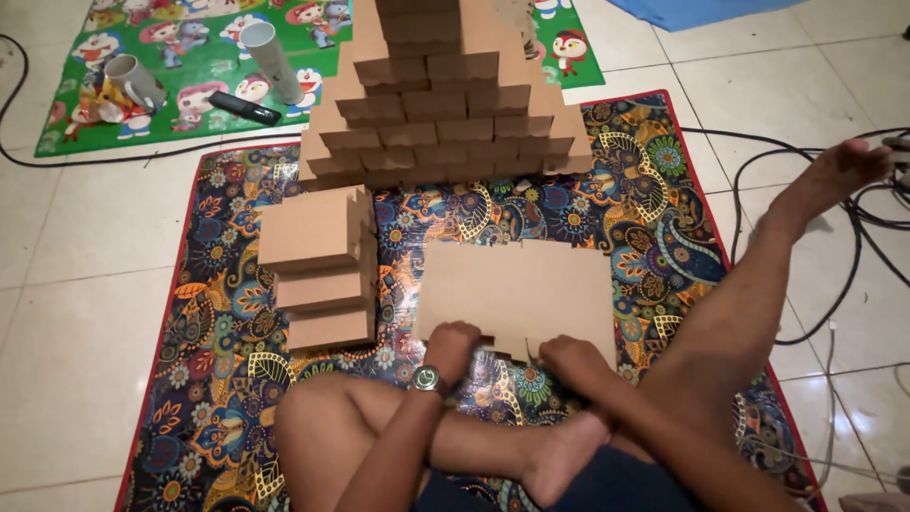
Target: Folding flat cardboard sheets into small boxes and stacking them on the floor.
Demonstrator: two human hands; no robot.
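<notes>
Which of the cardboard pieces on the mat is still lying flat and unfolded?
The flat cardboard sheet under both hands, the left hand and right hand on its near edge. The small stack and big pile are folded boxes.

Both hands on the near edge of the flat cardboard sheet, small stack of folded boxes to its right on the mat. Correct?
Not quite. In the head view, the small stack of folded boxes sits to the left of the flat cardboard sheet, not the right. The rest holds: the left hand and right hand are on its near edge, on the patterned mat.
</notes>
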